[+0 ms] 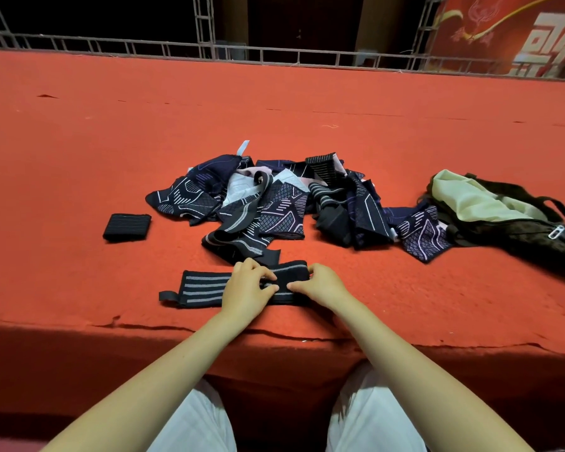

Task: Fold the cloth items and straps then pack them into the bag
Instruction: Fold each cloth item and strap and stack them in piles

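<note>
Black striped strap lies flat near the front edge of the red carpeted platform; left hand and right hand both pinch its folded right end. Folded strap sits left, cloth pile behind. Dark bag lies open at right, pale lining showing. Metal truss and red banner behind.
</note>
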Demonstrator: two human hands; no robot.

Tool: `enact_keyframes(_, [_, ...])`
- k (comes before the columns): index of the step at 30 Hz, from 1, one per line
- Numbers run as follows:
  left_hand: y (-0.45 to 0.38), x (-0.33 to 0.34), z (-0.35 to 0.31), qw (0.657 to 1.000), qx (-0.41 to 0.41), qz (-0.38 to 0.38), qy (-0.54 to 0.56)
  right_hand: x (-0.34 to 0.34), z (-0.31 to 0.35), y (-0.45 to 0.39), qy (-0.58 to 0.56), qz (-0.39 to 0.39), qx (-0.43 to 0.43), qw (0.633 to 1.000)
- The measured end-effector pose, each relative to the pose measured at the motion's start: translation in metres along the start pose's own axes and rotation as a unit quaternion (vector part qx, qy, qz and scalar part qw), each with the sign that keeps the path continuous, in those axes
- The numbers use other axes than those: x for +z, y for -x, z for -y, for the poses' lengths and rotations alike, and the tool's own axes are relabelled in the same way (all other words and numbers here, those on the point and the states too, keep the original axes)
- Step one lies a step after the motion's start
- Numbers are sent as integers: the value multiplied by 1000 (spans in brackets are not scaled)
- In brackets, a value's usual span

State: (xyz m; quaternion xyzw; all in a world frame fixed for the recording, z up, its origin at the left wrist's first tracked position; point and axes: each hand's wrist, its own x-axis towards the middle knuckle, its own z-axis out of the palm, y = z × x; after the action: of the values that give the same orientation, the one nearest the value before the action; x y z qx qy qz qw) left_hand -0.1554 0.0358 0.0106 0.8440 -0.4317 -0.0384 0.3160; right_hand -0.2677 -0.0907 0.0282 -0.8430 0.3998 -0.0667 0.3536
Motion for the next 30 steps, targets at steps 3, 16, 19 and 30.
enact_keyframes(3, [-2, -5, 1, 1000, 5, 13, 19, -2, 5, 4, -124, 18, -31, 992])
enact_keyframes(16, [1, -66, 20, 867, -248, 115, 417, 35, 52, 16, -252, 66, -186, 947])
enact_keyframes(19, [5, -74, 36, 880, -243, 53, 404, 46, 61, 15, -223, 43, -219, 949])
enact_keyframes(30, [12, -88, 85, 964, -254, 8, -84, 88, 65, 0, -71, -41, -202, 976])
